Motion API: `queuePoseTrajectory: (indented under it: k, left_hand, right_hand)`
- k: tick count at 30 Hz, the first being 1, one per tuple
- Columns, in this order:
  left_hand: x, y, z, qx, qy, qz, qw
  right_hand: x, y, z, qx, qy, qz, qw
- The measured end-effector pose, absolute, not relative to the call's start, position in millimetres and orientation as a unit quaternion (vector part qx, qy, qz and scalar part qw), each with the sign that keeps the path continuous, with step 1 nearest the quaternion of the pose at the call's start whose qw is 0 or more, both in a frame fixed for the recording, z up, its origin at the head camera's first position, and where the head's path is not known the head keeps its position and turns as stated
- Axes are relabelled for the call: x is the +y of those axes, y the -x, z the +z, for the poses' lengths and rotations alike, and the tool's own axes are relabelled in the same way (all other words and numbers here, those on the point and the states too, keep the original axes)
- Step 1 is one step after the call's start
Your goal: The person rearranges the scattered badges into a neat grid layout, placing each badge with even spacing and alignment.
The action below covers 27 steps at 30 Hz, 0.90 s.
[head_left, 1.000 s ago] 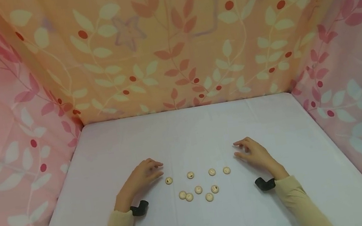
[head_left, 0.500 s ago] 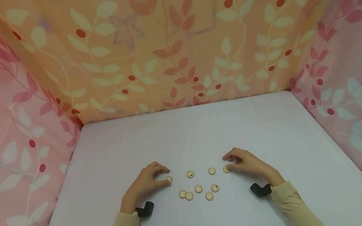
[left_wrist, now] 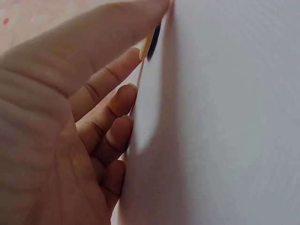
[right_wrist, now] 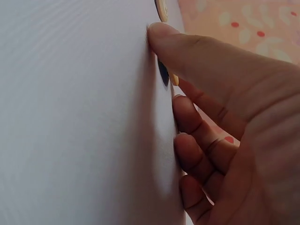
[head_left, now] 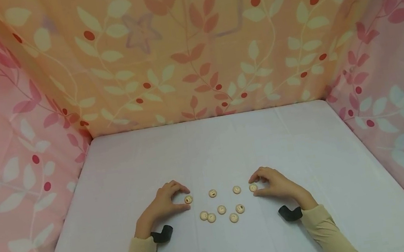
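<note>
Several small, round, pale wooden discs with dark marks lie on the white table. In the head view, the left hand (head_left: 166,200) brackets the leftmost disc (head_left: 188,199) between thumb and forefinger. The right hand (head_left: 276,182) does the same with the rightmost disc (head_left: 253,187) of the back row. Both discs look flat on the cloth, their edges at the fingertips. In the left wrist view, a disc's edge (left_wrist: 146,47) shows beyond the thumb. Part of a disc (right_wrist: 174,78) shows past the right thumb; the exact finger contact is hidden in both wrist views.
Between the hands lie two more back-row discs, one (head_left: 213,193) and another (head_left: 237,190). Several discs sit nearer, including a touching pair (head_left: 207,216). Black wrist-camera mounts (head_left: 162,234) stick out inward from both wrists. Patterned cloth walls (head_left: 192,58) enclose the white table (head_left: 206,151).
Both hands have moved inward from beside the rows to the outermost back-row discs. Each thumb and forefinger has come to either side of a disc. The discs stay in place.
</note>
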<state>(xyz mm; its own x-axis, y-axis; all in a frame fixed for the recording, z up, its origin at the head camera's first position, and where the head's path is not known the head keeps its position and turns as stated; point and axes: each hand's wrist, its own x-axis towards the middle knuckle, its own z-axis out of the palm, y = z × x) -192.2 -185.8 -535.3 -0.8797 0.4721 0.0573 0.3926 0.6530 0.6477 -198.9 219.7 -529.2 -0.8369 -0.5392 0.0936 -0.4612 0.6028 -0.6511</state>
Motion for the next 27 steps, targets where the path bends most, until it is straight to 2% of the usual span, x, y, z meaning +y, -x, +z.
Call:
queuePoseTrajectory:
  k: [27]
  left_hand:
    - [-186, 196, -548, 0.905, -0.234, 0.352, 0.043]
  right_hand:
    - [222, 207, -530, 0.885, 0.282, -0.367, 0.045]
